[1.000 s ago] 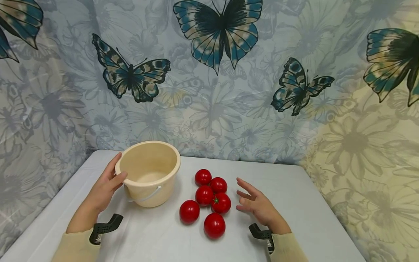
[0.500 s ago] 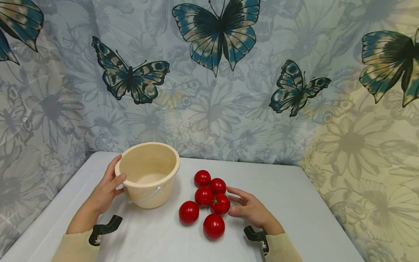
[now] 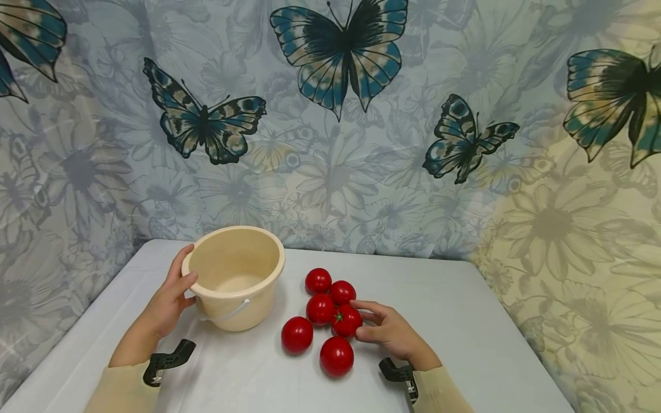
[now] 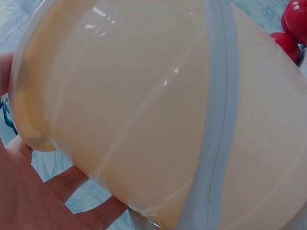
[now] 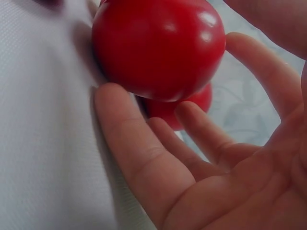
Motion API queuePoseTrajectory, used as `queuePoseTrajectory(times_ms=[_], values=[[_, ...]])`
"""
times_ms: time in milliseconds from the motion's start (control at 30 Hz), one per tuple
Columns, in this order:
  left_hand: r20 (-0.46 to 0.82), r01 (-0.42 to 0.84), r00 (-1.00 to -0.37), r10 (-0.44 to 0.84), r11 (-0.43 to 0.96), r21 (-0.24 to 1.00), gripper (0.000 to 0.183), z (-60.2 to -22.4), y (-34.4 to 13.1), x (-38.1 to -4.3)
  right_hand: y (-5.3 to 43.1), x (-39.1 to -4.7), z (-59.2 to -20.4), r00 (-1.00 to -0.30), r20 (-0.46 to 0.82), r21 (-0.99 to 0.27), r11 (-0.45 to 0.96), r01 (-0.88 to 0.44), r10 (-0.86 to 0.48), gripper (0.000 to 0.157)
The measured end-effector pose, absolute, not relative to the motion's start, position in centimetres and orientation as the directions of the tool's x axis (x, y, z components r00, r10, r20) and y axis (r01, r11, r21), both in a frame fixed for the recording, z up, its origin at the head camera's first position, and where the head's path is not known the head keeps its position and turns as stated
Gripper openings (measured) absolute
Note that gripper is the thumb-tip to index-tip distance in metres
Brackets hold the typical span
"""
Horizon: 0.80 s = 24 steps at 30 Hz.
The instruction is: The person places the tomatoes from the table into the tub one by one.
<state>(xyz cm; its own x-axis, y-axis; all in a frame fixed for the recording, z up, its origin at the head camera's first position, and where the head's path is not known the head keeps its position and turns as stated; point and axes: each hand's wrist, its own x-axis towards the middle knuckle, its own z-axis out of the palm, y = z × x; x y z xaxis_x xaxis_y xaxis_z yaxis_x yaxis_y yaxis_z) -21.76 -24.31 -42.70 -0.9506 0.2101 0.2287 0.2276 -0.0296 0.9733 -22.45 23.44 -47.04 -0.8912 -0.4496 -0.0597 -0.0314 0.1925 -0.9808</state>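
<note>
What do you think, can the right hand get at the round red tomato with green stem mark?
Probably yes: the right hand is beside that tomato and nothing visible stands between them; other red tomatoes sit left and behind.

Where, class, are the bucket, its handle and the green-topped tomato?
Bucket [image 3: 232, 256]: head view, inner wall.
Handle [image 4: 219, 105]: left wrist view, its midsection.
Green-topped tomato [image 3: 348, 322]: head view, its red skin.

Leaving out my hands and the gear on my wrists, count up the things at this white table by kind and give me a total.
Red tomatoes: 6
Cream bucket with a handle: 1
Total: 7
</note>
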Motion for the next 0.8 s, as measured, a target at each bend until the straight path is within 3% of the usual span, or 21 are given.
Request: queuePoseTrajectory(times_ms=[800], values=[[0.24, 0.241, -0.934, 0.263, -0.027, 0.97, 0.054, -42.7, -23.1, -22.1, 22.3, -22.6, -48.2, -0.93, -0.029, -0.98, 0.196, -0.046, -0.366, 0.052]])
